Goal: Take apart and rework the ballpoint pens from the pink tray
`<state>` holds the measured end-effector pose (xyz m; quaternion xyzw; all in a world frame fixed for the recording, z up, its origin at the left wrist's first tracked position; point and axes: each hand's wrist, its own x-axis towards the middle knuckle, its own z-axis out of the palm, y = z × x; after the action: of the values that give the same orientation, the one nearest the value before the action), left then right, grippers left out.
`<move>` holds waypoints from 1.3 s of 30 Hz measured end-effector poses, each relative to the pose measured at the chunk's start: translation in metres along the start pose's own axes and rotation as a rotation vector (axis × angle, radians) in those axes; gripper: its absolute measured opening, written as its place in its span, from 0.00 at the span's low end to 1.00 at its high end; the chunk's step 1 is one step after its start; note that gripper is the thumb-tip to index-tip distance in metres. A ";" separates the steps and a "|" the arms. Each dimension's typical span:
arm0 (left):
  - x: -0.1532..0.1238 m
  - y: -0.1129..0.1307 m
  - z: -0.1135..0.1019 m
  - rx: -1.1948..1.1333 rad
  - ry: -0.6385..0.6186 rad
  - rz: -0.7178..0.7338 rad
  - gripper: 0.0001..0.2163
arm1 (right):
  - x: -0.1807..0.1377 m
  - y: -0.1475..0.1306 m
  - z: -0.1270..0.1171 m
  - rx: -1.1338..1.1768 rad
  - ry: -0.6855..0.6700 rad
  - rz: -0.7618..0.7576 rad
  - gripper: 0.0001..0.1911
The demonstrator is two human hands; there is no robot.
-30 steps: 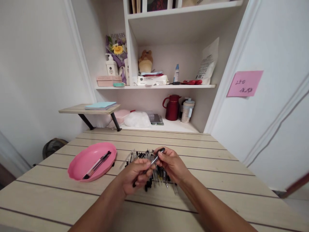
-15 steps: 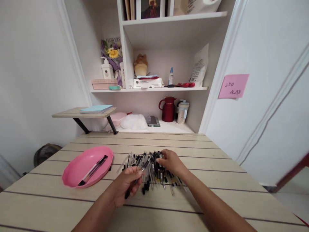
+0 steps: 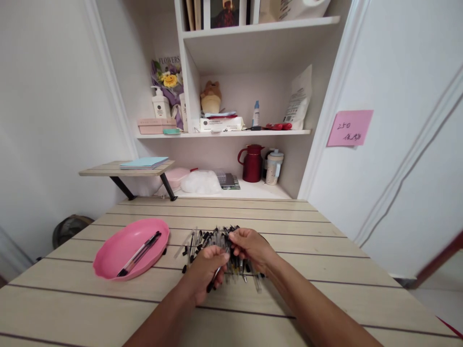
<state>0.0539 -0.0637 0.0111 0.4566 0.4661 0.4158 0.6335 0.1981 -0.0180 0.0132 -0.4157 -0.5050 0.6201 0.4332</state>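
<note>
My left hand (image 3: 210,270) is closed around a pen (image 3: 211,287), whose black end sticks out below the fingers. Close beside it, my right hand (image 3: 251,246) pinches thumb and fingertips together by the pen's upper end; whatever lies between them is too small and covered to make out. Under and behind both hands spreads a pile of clear and black pens (image 3: 198,237), with loose black caps among them. To the left stands a pink scalloped tray (image 3: 112,250), holding a few pens (image 3: 140,254) laid side by side.
Slatted wooden table (image 3: 289,299) under everything. A small raised stand (image 3: 104,168) carries blue paper (image 3: 144,163) at the back left. Behind the table, a white shelf unit (image 3: 253,29) holds a red jug (image 3: 252,164), a cup (image 3: 275,168) and a plastic bag (image 3: 201,182).
My left hand has moved right with the pen, towards my right hand. My right hand has come off the right part of the pile and shifted slightly left, its fingertips now pinched.
</note>
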 end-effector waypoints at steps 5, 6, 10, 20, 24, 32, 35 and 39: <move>0.000 0.002 0.002 -0.014 -0.015 -0.016 0.11 | 0.000 -0.001 -0.002 0.092 0.015 -0.025 0.17; -0.002 0.004 0.000 -0.053 -0.046 -0.048 0.12 | 0.000 -0.002 -0.003 0.106 0.000 -0.035 0.17; -0.009 0.014 -0.005 -0.234 -0.226 -0.202 0.12 | -0.002 -0.008 -0.004 0.175 -0.080 -0.100 0.15; -0.004 0.001 0.002 0.135 0.082 0.146 0.11 | 0.003 0.000 -0.003 0.211 0.030 -0.044 0.17; -0.006 0.005 -0.002 0.011 -0.039 0.004 0.13 | 0.002 -0.001 -0.005 0.197 -0.009 -0.084 0.15; -0.004 0.004 -0.001 -0.039 -0.035 -0.011 0.14 | 0.001 -0.001 -0.001 0.283 -0.016 -0.009 0.15; -0.004 0.006 -0.001 -0.121 -0.100 -0.116 0.14 | 0.000 -0.002 -0.004 0.310 -0.064 -0.048 0.13; -0.003 0.008 -0.001 -0.230 -0.160 -0.149 0.13 | -0.002 -0.008 -0.006 0.429 -0.193 -0.061 0.16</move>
<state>0.0516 -0.0649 0.0198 0.3766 0.3961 0.3807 0.7459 0.2053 -0.0177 0.0206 -0.2374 -0.4130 0.7365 0.4802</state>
